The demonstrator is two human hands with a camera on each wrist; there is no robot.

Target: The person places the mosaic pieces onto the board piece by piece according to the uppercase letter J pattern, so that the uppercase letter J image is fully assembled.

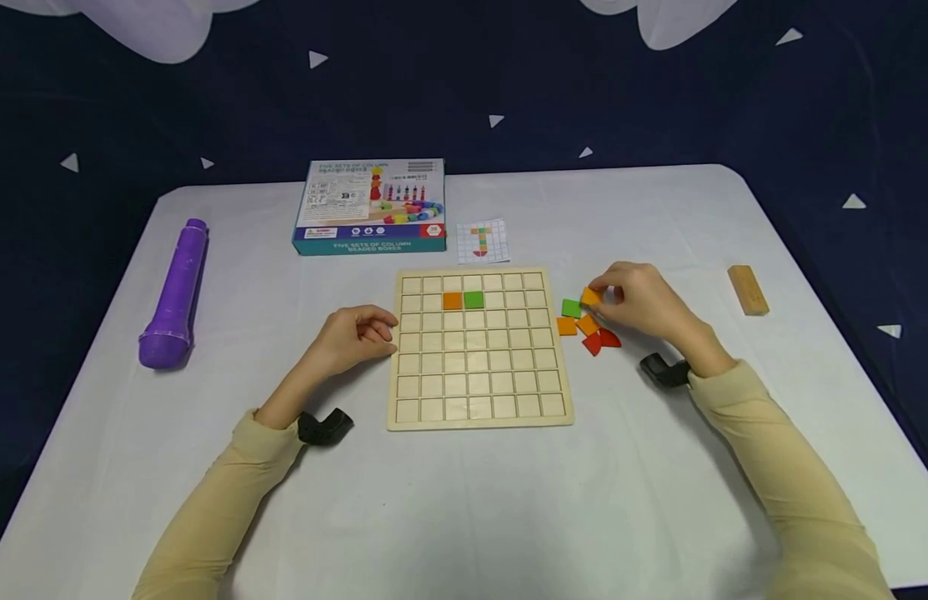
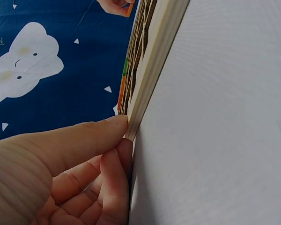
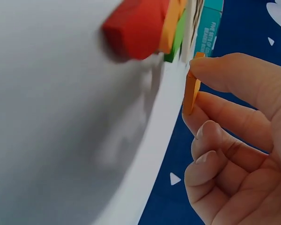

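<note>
My right hand (image 1: 639, 300) pinches an orange square tile (image 3: 192, 89) between thumb and fingertips, just above the table right of the board. Around it lie a green square tile (image 1: 572, 308), two orange square tiles (image 1: 566, 327) and two red rounded-edge pieces (image 1: 609, 338). My left hand (image 1: 351, 340) touches the left edge of the wooden grid board (image 1: 479, 361) with thumb and fingertips, the other fingers loosely bent. One orange tile (image 1: 452, 301) and one green tile (image 1: 474, 300) sit side by side in the board's second row from the far side.
Behind the board lies a gridded pattern card (image 1: 495, 247) with a coloured figure. Left of the card is a toy box (image 1: 370, 207). A purple microphone-shaped object (image 1: 174, 296) lies far left, and a wooden block (image 1: 748, 290) far right. All rest on a white table (image 1: 448, 508).
</note>
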